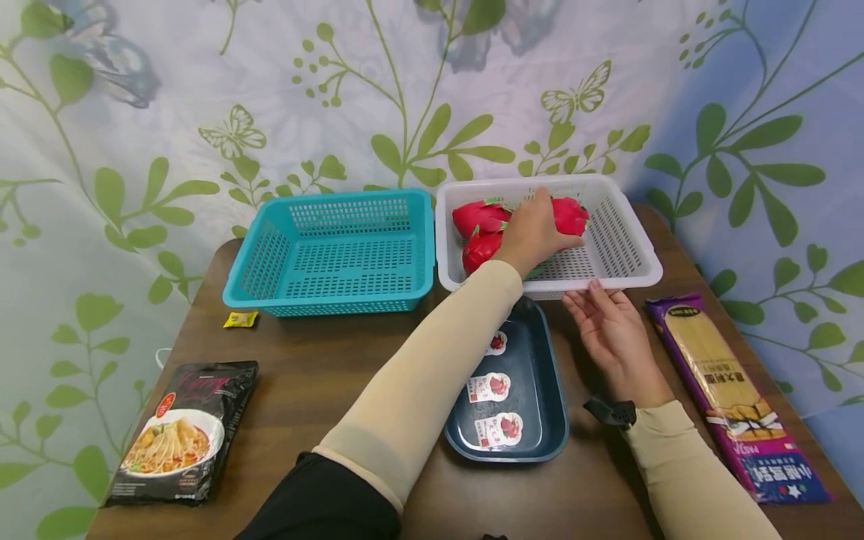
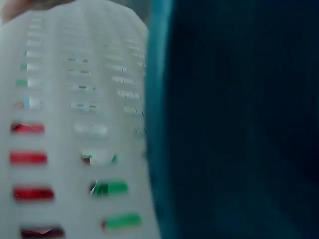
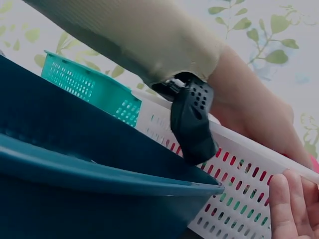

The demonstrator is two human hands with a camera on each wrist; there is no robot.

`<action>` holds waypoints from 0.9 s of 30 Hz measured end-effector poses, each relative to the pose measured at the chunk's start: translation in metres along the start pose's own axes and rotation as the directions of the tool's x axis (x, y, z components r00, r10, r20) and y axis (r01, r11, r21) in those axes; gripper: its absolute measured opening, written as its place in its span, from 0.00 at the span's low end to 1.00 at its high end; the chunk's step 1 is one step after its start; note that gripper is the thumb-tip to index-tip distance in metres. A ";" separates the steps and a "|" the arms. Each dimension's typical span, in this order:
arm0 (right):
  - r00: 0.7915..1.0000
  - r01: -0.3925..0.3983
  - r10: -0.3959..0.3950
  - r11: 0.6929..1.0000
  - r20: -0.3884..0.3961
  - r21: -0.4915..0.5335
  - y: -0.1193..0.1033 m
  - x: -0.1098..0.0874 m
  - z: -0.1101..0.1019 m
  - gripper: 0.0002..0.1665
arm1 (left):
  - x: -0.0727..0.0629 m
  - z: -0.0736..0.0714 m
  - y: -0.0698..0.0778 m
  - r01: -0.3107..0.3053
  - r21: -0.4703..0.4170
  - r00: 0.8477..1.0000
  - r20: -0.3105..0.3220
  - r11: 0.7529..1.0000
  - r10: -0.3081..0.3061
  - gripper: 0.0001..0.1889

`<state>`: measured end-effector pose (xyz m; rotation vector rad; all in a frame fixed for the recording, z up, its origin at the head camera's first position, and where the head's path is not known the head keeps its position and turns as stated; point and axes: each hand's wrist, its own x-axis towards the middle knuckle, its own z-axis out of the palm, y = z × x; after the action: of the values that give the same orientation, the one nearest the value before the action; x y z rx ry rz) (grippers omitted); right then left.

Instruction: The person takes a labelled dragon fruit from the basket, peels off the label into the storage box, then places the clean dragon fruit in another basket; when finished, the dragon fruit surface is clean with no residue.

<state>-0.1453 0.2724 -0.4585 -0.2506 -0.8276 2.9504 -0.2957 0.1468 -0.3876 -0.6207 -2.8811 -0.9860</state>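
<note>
My left hand (image 1: 533, 232) reaches into the white basket (image 1: 644, 277) and grips a red dragon fruit (image 1: 571, 216) with green-tipped scales. More dragon fruit (image 1: 481, 217) lie on the left side of that basket, partly covered by the hand. My right hand (image 1: 617, 330) is palm up at the basket's front, its fingers touching the rim; in the right wrist view its fingers (image 3: 281, 201) stand fairly straight against the basket wall. Under my left forearm sits a dark blue tray (image 1: 540, 390) with dragon fruit stickers (image 1: 489, 387) in it. The left wrist view shows only basket wall and tray.
Left of the white basket stands a teal basket (image 1: 324, 306). A small yellow packet (image 1: 240, 319) lies before it. A black noodle package (image 1: 185, 431) is at the table's left, and a purple pasta bag (image 1: 736, 397) lies along the right edge. Behind hangs a leaf-patterned cloth (image 1: 405, 90).
</note>
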 end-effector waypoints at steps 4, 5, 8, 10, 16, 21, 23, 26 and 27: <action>1.000 0.000 0.000 1.000 0.010 0.004 -0.002 0.000 0.002 0.21 | 0.000 0.006 0.007 -0.078 0.081 0.997 -0.006 0.994 0.079 0.42; 1.000 0.000 0.000 1.000 0.015 0.005 -0.002 0.000 0.002 0.20 | 0.000 0.008 0.008 -0.094 0.095 0.996 -0.003 0.991 0.094 0.42; 1.000 -0.004 0.004 1.000 0.022 0.007 -0.003 -0.001 0.003 0.20 | -0.003 0.014 0.011 -0.093 0.114 0.996 0.020 0.989 0.091 0.42; 1.000 -0.007 0.007 1.000 0.017 0.001 -0.003 0.000 0.004 0.20 | -0.005 0.018 0.011 -0.080 0.130 0.996 0.039 0.988 0.075 0.42; 1.000 -0.015 0.015 1.000 0.020 -0.006 0.000 0.002 0.004 0.20 | -0.009 0.023 0.012 -0.121 0.342 0.989 0.116 0.932 0.086 0.41; 1.000 -0.002 0.002 1.000 0.026 -0.012 0.003 0.003 0.002 0.23 | -0.012 0.023 0.014 -0.175 0.517 0.981 0.160 0.838 0.106 0.39; 0.999 0.007 -0.006 1.000 0.035 -0.019 0.003 0.002 0.000 0.24 | -0.014 0.022 0.017 -0.188 0.549 0.979 0.175 0.814 0.107 0.38; 0.999 0.020 -0.019 1.000 0.043 -0.017 0.003 0.001 -0.003 0.24 | -0.017 0.019 0.021 -0.216 0.576 0.970 0.216 0.789 0.108 0.35; 0.999 0.023 -0.022 1.000 0.044 -0.017 0.003 0.001 -0.004 0.24 | -0.019 0.018 0.022 -0.227 0.579 0.966 0.233 0.783 0.107 0.34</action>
<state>-0.1455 0.2723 -0.4634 -0.1767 -0.8554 2.9387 -0.2685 0.1665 -0.3916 -0.9133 -2.9632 0.0506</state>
